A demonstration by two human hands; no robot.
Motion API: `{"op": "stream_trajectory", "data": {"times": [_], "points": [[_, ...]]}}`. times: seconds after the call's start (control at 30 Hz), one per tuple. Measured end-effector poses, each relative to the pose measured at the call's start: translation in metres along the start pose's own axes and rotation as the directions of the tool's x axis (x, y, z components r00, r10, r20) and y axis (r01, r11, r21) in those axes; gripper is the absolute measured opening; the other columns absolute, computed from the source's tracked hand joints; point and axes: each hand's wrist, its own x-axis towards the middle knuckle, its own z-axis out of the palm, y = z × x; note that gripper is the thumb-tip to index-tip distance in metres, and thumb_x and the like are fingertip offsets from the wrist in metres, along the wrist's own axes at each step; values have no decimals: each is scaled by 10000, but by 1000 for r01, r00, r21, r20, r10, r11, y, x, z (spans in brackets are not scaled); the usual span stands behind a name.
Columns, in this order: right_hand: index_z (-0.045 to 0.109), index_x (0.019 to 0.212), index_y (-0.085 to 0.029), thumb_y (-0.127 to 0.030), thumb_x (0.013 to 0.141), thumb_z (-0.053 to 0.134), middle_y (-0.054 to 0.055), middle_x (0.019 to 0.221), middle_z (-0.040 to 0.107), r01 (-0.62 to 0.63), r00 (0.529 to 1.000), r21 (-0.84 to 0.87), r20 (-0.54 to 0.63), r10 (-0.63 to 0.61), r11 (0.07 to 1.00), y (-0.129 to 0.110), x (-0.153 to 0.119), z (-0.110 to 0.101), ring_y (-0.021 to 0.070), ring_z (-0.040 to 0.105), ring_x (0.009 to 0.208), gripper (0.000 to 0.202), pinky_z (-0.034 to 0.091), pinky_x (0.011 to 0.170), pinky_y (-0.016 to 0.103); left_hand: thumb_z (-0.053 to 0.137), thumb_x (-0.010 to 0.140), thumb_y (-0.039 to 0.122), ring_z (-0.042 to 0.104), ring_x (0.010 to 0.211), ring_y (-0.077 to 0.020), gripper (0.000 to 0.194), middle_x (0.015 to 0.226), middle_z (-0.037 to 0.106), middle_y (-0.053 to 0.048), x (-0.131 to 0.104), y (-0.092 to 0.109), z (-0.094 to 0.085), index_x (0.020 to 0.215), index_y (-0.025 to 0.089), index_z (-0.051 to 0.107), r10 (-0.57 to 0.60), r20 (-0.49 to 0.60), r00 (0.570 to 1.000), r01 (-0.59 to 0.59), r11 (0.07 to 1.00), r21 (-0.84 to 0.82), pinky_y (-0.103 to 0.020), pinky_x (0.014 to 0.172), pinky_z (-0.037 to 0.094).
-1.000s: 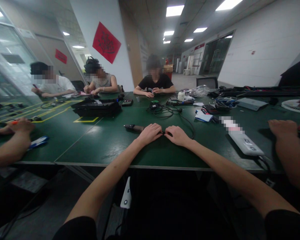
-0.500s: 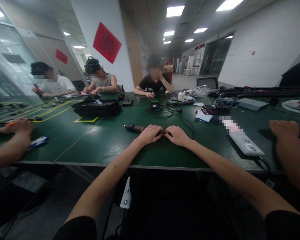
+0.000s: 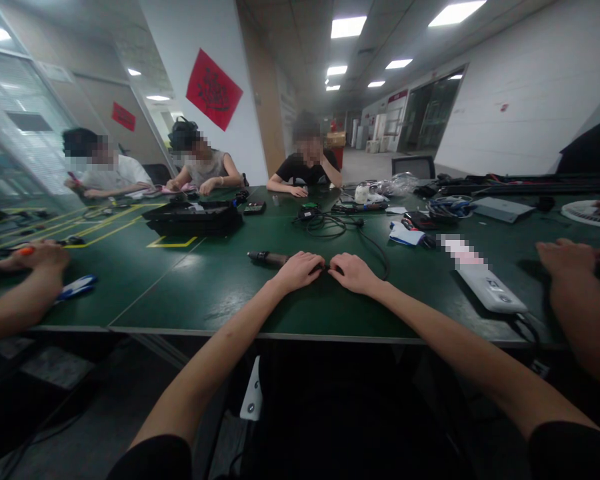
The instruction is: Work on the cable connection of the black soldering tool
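Note:
A slim dark tool with a narrow metal tip, which looks like a corded electric screwdriver [image 3: 267, 257], lies on the green table with its tip to the left. My left hand [image 3: 301, 269] is closed around its rear end, hiding that part. Just right of it, the fingers of my right hand [image 3: 354, 272] pinch at the dark cable end where it meets the tool. The fingertips almost touch, and the exact joint is too small to make out. From behind my right hand a black cable [image 3: 380, 250] curves back to a loose coil.
A black tray [image 3: 193, 217] stands at the back left. To the right lie a white power strip [image 3: 495, 287], a blue-and-white cloth [image 3: 406, 233] and a bundle of wires [image 3: 450, 207]. Co-workers' hands rest at both sides, and three people sit across the green table [image 3: 180, 307].
My hands stay in nearly the same place at the tool's rear end. The view has shifted slightly. Across the table, one person's hand has moved to the right.

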Motion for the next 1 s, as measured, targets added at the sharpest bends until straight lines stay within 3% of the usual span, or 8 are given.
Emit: {"op": "stream_trajectory", "data": {"times": [0.5,0.63,0.8,1.0], "points": [[639,942,-208,-270,1005,632,60,958,676,2,1000,-2,10,-2,1000,-1,0,-3,215,579,900,88,385,806,319,602,1004,340,662,1068,-234,162,1110,706,-51,1,-2,0,1122,230,601,2,-19,1000,-3,1000,-29,-390,954,473],[640,940,-212,-278,1005,633,59,958,676,3,1000,1,8,-3,1000,0,0,-2,216,581,900,93,387,807,320,578,1002,276,652,1107,-229,153,1134,704,-53,1,-3,0,1147,234,605,43,-16,999,-43,998,-41,-387,978,471],[645,945,-214,-284,1012,621,58,961,677,5,1000,-11,5,-5,1000,0,0,-1,216,585,897,101,387,808,322,570,1023,329,655,1032,-231,122,1067,702,-54,2,-2,0,1077,226,608,7,-14,1000,-7,1000,-30,-387,934,482],[651,963,-212,-286,1015,616,65,979,681,13,1000,-14,3,-13,1000,-1,-1,-2,217,586,909,97,384,819,322,576,1007,278,645,1119,-231,174,1145,700,-57,0,-1,-2,1175,236,598,51,-11,999,-51,998,-39,-395,992,470]]}}
